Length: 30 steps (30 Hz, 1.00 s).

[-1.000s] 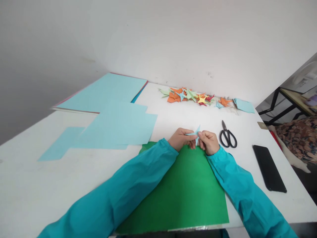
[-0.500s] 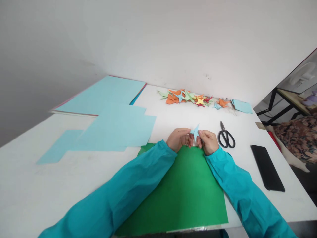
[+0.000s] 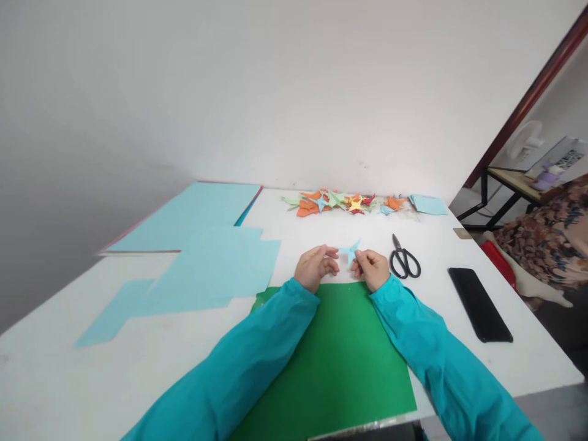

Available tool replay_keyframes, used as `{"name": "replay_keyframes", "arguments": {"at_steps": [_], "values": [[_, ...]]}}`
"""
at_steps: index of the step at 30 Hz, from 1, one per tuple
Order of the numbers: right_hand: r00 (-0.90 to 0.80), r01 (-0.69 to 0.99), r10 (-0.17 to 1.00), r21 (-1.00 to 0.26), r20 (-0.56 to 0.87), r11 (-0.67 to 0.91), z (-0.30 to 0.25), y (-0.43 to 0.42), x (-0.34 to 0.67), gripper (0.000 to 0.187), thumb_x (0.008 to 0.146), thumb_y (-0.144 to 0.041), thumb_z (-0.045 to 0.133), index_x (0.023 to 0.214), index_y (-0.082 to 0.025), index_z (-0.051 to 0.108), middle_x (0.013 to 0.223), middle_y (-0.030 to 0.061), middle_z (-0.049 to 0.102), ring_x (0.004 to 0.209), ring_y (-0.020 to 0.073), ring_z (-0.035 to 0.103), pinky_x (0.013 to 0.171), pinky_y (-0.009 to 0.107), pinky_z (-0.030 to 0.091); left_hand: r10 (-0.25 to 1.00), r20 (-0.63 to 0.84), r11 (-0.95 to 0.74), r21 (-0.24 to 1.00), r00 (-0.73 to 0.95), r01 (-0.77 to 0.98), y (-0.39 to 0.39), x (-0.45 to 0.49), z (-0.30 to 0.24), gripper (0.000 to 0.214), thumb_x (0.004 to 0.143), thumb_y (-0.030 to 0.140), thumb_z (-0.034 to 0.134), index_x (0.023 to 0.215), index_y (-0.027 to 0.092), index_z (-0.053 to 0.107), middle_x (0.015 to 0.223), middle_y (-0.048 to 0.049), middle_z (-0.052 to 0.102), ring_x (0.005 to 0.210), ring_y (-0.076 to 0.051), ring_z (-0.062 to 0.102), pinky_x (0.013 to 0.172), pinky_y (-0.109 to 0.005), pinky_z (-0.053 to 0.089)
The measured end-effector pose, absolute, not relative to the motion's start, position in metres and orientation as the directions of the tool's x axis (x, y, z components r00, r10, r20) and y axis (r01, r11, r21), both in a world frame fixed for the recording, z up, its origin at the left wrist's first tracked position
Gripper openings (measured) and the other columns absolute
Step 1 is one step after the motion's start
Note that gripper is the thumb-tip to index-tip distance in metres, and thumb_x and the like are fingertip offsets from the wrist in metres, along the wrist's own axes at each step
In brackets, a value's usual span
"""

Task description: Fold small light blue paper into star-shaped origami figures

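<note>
A small light-blue folded paper star (image 3: 351, 252) with slender points is held up over the far edge of the green sheet (image 3: 340, 349). My right hand (image 3: 371, 268) pinches its right side between thumb and fingers. Just left of the star is my left hand (image 3: 316, 268), its fingers curved and apart, near the tip of one point. Whether a fingertip still touches that tip is hard to make out. Black-handled scissors (image 3: 404, 260) lie to the right of my right hand.
Folded paper stars (image 3: 335, 201) in several colours are heaped by the wall. Beside them sits a stack of light-blue paper pieces (image 3: 428, 204). Large light-blue sheets (image 3: 220, 263) spread over the left side. A black phone (image 3: 480, 304) lies near the right edge.
My left fingers have come off the star and spread, while my right hand keeps its pinch. The star has turned a little. The view has tilted upward and shifted right.
</note>
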State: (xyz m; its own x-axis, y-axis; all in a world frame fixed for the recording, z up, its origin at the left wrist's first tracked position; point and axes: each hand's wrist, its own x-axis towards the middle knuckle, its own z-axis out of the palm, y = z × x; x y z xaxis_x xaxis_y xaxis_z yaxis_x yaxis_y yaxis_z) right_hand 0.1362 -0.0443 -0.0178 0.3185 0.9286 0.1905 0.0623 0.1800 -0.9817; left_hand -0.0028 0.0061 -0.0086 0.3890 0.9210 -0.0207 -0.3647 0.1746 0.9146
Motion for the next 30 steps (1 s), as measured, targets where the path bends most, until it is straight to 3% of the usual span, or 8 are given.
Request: {"name": "replay_keyframes", "arguments": {"at_steps": [3, 6, 10, 15, 18, 23, 28, 30], "values": [[0.37, 0.091, 0.906, -0.979, 0.206, 0.185, -0.02, -0.042, 0.137, 0.037, 0.074, -0.047, 0.053, 0.055, -0.016, 0.055, 0.04, -0.0033, 0.05, 0.035, 0.0076, 0.045, 0.038, 0.02, 0.037, 0.968, 0.157, -0.126, 0.978, 0.196, -0.164, 0.002, -0.003, -0.005, 0.03, 0.072, 0.04, 0.053, 0.083, 0.013, 0.054, 0.075, -0.0036, 0.055, 0.054, -0.01, 0.054, 0.05, -0.025, 0.045], [0.412, 0.133, 0.879, -0.97, 0.241, 0.204, -0.021, -0.043, 0.135, 0.032, 0.073, -0.046, 0.054, 0.059, -0.017, 0.055, 0.047, -0.0024, 0.055, 0.038, 0.0084, 0.047, 0.04, 0.02, 0.038, 0.83, 0.492, -0.527, 0.846, 0.262, 0.081, -0.013, 0.003, -0.001, 0.018, 0.073, 0.029, 0.053, 0.08, 0.014, 0.059, 0.083, -0.0076, 0.055, 0.08, -0.016, 0.055, 0.066, -0.028, 0.048], [0.406, 0.255, 0.868, -0.947, 0.287, 0.195, -0.023, -0.05, 0.132, 0.033, 0.075, -0.047, 0.051, 0.06, -0.018, 0.055, 0.049, -0.0024, 0.056, 0.043, 0.0103, 0.048, 0.044, 0.022, 0.039, 0.748, 0.586, -0.658, 0.716, 0.311, 0.234, -0.033, 0.017, -0.008, 0.027, 0.072, 0.024, 0.054, 0.096, 0.013, 0.059, 0.091, -0.0114, 0.053, 0.085, -0.02, 0.053, 0.072, -0.035, 0.049], [0.3, 0.483, 0.867, -0.847, 0.397, 0.221, -0.02, -0.062, 0.128, 0.037, 0.085, -0.042, 0.037, 0.064, -0.019, 0.056, 0.057, -0.0004, 0.057, 0.054, 0.0119, 0.051, 0.053, 0.024, 0.038, 0.796, 0.504, -0.582, 0.791, 0.336, 0.192, -0.038, 0.021, -0.016, 0.026, 0.071, 0.022, 0.054, 0.095, 0.015, 0.059, 0.095, -0.0116, 0.059, 0.089, -0.021, 0.056, 0.08, -0.036, 0.049], [0.174, 0.566, 0.872, -0.771, 0.458, 0.292, -0.015, -0.068, 0.125, 0.037, 0.087, -0.039, 0.034, 0.065, -0.019, 0.056, 0.058, 0.0002, 0.056, 0.056, 0.0129, 0.051, 0.054, 0.025, 0.037, 0.891, 0.354, -0.392, 0.915, 0.284, 0.09, -0.034, 0.017, -0.014, 0.02, 0.068, 0.023, 0.058, 0.087, 0.016, 0.062, 0.09, -0.0084, 0.064, 0.085, -0.021, 0.059, 0.08, -0.035, 0.05], [0.184, 0.461, 0.871, -0.823, 0.455, 0.333, -0.006, -0.075, 0.127, 0.032, 0.087, -0.037, 0.035, 0.07, -0.02, 0.056, 0.057, -0.0005, 0.057, 0.054, 0.0131, 0.053, 0.057, 0.025, 0.04, 0.971, 0.063, -0.018, 0.981, 0.231, -0.194, -0.026, 0.012, -0.009, 0.027, 0.056, 0.027, 0.071, 0.077, 0.013, 0.061, 0.071, -0.0046, 0.067, 0.071, -0.021, 0.064, 0.073, -0.037, 0.053], [0.416, 0.412, 0.785, -0.865, 0.459, 0.288, -0.004, -0.071, 0.132, 0.017, 0.079, -0.035, 0.051, 0.081, -0.019, 0.055, 0.071, 0.0031, 0.057, 0.064, 0.015, 0.054, 0.051, 0.024, 0.042, 0.969, -0.096, 0.178, 0.907, 0.226, -0.382, -0.021, 0.008, -0.007, 0.038, 0.047, 0.029, 0.077, 0.075, 0.009, 0.061, 0.065, -0.0056, 0.066, 0.065, -0.021, 0.065, 0.063, -0.033, 0.055], [0.397, 0.365, 0.812, -0.885, 0.429, 0.289, -0.007, -0.067, 0.131, 0.02, 0.071, -0.033, 0.059, 0.084, -0.018, 0.056, 0.08, 0.0051, 0.057, 0.071, 0.0167, 0.054, 0.049, 0.023, 0.042, 0.957, -0.113, 0.211, 0.902, 0.266, -0.378, -0.021, 0.006, -0.007, 0.037, 0.046, 0.028, 0.078, 0.073, 0.009, 0.061, 0.066, -0.0051, 0.066, 0.063, -0.018, 0.065, 0.061, -0.031, 0.055]]}}
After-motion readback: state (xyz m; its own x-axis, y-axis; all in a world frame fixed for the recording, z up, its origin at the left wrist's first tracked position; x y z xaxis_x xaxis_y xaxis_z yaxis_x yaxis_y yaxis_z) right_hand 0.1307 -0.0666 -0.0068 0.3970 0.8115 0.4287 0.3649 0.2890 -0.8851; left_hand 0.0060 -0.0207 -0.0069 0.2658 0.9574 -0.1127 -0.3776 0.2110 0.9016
